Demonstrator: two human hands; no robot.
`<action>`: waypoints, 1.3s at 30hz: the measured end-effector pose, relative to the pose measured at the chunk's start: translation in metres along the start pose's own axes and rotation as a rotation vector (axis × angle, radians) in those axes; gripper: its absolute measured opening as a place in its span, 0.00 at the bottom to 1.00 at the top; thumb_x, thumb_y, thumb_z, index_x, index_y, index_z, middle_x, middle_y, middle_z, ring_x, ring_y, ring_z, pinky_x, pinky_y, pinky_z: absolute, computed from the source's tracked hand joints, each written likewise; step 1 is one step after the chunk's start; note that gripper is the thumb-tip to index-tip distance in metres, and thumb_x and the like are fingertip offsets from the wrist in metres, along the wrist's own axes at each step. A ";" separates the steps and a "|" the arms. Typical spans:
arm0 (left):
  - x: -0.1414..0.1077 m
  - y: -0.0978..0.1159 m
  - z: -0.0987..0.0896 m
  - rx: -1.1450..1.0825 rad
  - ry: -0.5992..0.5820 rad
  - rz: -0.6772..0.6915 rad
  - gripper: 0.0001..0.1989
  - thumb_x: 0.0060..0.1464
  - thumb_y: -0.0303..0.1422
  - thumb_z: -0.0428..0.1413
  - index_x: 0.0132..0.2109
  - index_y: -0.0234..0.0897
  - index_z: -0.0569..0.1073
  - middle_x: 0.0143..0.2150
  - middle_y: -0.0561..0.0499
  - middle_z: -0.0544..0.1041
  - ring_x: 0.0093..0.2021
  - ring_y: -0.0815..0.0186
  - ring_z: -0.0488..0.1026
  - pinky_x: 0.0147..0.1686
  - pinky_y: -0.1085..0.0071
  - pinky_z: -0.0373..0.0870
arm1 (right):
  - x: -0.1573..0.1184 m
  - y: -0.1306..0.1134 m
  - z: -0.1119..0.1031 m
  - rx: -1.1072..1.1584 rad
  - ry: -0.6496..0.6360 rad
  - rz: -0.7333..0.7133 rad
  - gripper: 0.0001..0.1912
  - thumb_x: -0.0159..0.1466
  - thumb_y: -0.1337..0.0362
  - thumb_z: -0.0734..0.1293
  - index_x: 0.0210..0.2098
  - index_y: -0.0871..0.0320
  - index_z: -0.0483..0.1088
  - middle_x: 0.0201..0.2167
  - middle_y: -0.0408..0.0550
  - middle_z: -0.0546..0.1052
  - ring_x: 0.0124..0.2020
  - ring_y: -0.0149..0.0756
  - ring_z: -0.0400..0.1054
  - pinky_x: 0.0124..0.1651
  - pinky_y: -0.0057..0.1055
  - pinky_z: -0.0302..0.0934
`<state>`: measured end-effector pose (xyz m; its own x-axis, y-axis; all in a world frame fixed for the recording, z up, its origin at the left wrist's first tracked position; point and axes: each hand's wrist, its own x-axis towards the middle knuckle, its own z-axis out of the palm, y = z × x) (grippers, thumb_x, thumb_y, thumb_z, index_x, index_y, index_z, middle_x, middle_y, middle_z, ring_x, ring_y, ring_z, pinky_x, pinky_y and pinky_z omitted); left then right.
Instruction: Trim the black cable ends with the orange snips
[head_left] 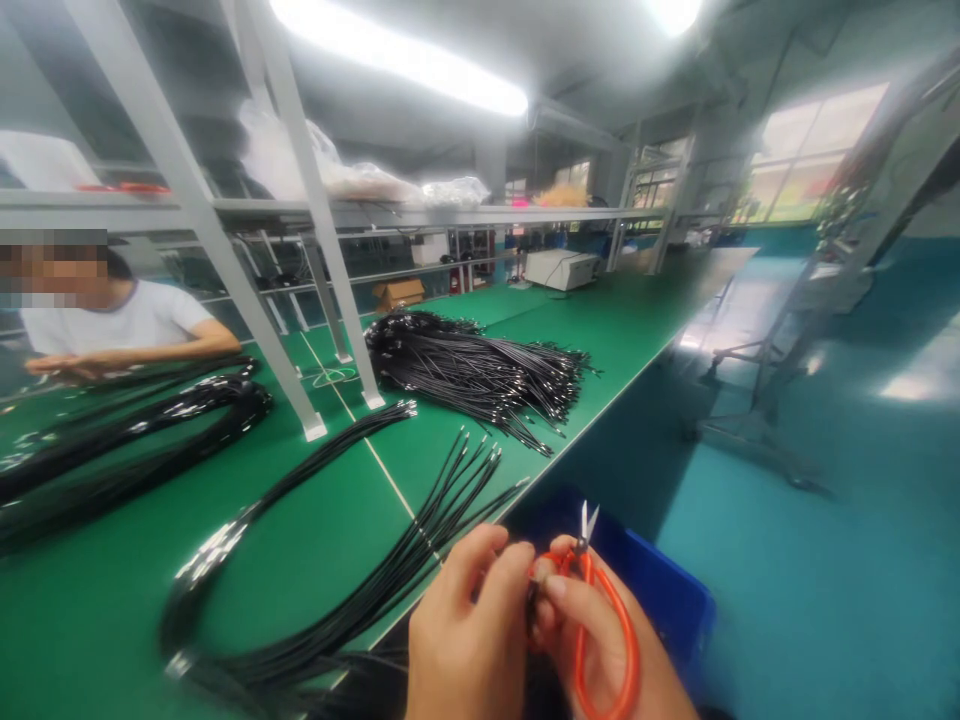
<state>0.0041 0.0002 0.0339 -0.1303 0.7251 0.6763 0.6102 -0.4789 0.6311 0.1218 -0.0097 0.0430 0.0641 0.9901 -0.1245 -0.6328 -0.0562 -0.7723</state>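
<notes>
Orange-handled small steel snips (592,600) sit clasped in the right hand (600,640) at 5 o'clock; the left hand (465,630) pinches thin black cable ends (420,560) beside them. Light, limp cables seem best held near their tips.

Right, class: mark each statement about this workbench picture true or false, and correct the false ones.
1. The right hand holds orange-handled snips. True.
2. The bench has a red mat. False: the bench mat is green.
3. A large pile of black cables lies further along the bench. True.
4. The blue plastic bin stands on the bench. False: it sits below the bench edge.
5. The left hand rests flat on the mat. False: it is raised, fingers meeting the right hand.
</notes>
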 end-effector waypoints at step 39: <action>0.005 -0.005 -0.010 -0.667 -0.097 -0.684 0.17 0.42 0.46 0.66 0.27 0.35 0.79 0.19 0.55 0.71 0.19 0.74 0.64 0.20 0.80 0.61 | 0.008 0.020 -0.004 -0.797 0.071 -0.803 0.22 0.51 0.77 0.65 0.36 0.41 0.73 0.28 0.39 0.78 0.26 0.39 0.70 0.33 0.32 0.64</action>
<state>-0.0075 0.0009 0.0380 -0.2100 0.9755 0.0655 -0.1479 -0.0980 0.9841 0.1130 -0.0030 0.0242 0.2894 0.7685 0.5707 0.2815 0.5015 -0.8181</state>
